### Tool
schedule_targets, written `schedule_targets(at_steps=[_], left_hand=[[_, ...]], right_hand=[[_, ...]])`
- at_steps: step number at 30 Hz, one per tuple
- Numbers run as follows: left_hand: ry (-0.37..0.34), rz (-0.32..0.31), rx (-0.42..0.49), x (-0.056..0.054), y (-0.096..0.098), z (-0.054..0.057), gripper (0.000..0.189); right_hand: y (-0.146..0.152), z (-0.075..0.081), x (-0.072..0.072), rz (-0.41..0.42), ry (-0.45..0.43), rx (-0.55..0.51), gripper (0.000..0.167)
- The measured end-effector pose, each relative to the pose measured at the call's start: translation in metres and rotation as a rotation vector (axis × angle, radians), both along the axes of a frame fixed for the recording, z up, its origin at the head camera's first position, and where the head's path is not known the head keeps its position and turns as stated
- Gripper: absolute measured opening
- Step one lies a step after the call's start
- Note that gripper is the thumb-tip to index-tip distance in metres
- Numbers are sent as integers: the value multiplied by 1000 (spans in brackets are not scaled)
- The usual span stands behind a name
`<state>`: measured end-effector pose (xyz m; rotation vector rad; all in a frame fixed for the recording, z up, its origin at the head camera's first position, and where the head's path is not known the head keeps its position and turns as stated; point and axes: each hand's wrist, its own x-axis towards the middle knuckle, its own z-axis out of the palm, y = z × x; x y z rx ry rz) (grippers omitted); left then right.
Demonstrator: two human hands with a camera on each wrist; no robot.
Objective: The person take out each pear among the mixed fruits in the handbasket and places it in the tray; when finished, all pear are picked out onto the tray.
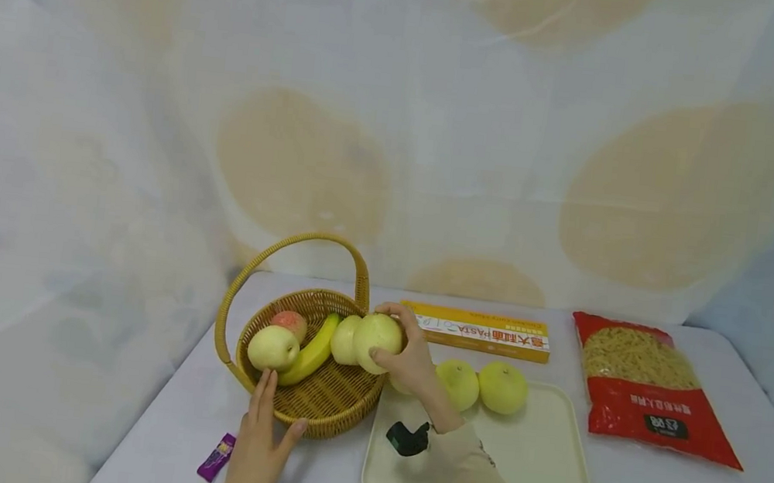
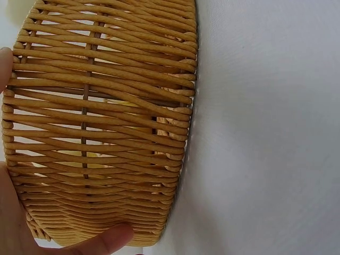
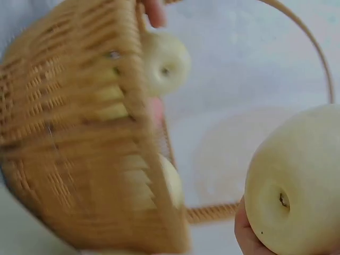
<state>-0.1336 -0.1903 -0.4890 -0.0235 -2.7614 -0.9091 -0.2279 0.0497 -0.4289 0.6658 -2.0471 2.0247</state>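
Observation:
A wicker basket (image 1: pixel 327 427) with an arched handle stands at the left of the table. My left hand (image 1: pixel 261 432) holds its near rim, fingertips over the edge; in the left wrist view the thumb (image 2: pixel 114 237) lies against the woven outer wall (image 2: pixel 101 133). My right hand (image 1: pixel 415 361) grips a pale round pear (image 1: pixel 377 342) above the basket's right rim, close beside another pear (image 1: pixel 346 339). The gripped pear (image 3: pixel 297 186) fills the right of the right wrist view. Inside the basket are a pear (image 1: pixel 273 349), a banana (image 1: pixel 312 353) and a reddish fruit (image 1: pixel 290 323).
A cream tray (image 1: pixel 519 472) lies to the right, with yellow-green round fruits (image 1: pixel 503 388) along its back edge. Behind it is a yellow pasta box (image 1: pixel 483 333). A red pasta bag (image 1: pixel 652 391) lies at far right; a small purple packet (image 1: pixel 217 457) lies near the left hand.

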Motion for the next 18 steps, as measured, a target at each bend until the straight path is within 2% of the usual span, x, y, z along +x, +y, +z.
schedule_targets(at_steps=[4, 10, 18], left_hand=[[13, -10, -3, -1, -1, 3, 83], [3, -13, 0, -3, -3, 4, 83], [16, -27, -1, -1, -2, 2, 84]], right_hand=[[23, 6, 1, -37, 39, -27, 55], [56, 9, 2, -141, 16, -26, 56], [111, 6, 26, -296, -22, -77, 55]])
